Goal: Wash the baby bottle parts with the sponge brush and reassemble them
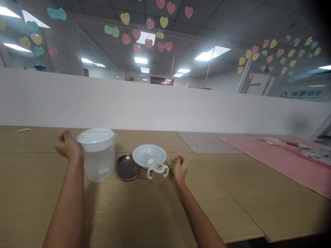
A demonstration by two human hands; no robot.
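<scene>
From where I stand, the left hand is just beside the clear pitcher, which is in the left-centre of the frame, on the bench. The pitcher lies to the right of this hand, and the wrist overlaps its rim in view. Its fingers are bent inward, but I cannot tell if this grip closes on something.

The right hand is the nearer one to the two-handled bottle, which lies to the left of it, near the centre. This grip is curled also; no object is visible in it, but how closed it is, I cannot tell. A thin green thing slants between this hand and the white bowl.

The pitcher is upright, its long axis vertical, and its spout points to the right. The bottle is also upright, mouth up, handles to left and right.
</scene>
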